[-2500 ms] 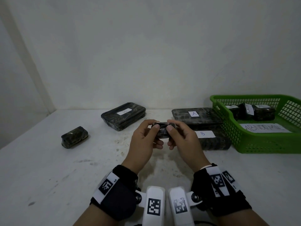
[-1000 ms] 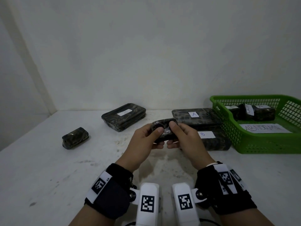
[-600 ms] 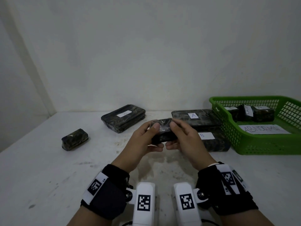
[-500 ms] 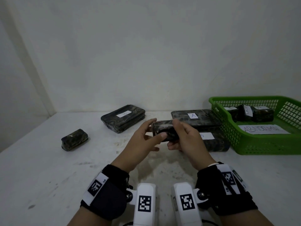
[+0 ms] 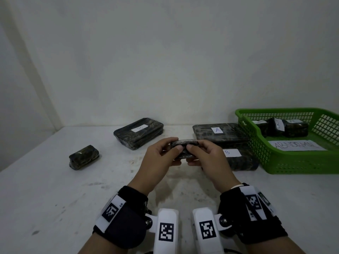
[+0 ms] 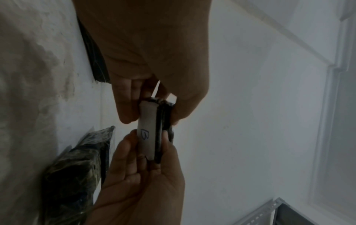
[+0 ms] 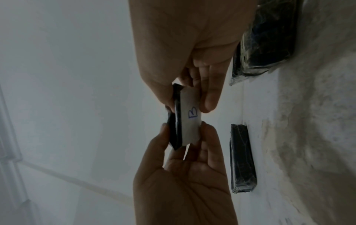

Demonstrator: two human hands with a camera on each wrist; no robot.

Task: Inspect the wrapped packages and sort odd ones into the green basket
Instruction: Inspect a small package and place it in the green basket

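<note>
Both hands hold one small dark wrapped package (image 5: 184, 143) above the middle of the table. My left hand (image 5: 176, 146) pinches its left end and my right hand (image 5: 193, 146) pinches its right end, thumbs on the near side. In the wrist views the package (image 6: 147, 121) (image 7: 189, 106) carries a white label with a blue "B" on its underside; the left hand (image 6: 147, 142) and right hand (image 7: 185, 132) grip it edge-on. The green basket (image 5: 293, 163) stands at the right, holding small wrapped packages (image 5: 286, 127) and a paper marked "ABNORMAL" (image 5: 295, 145).
On the white table lie a flat package labelled A (image 5: 218, 133), one labelled B (image 5: 240, 159) in front of it beside the basket, another flat labelled package (image 5: 139, 133) at the back centre, and a small package (image 5: 84, 157) at the left. A wall closes off the back.
The hands have turned the small package from tilted up towards me to lying flat, with its thin edge facing me. The left hand let go briefly, then gripped it again.
</note>
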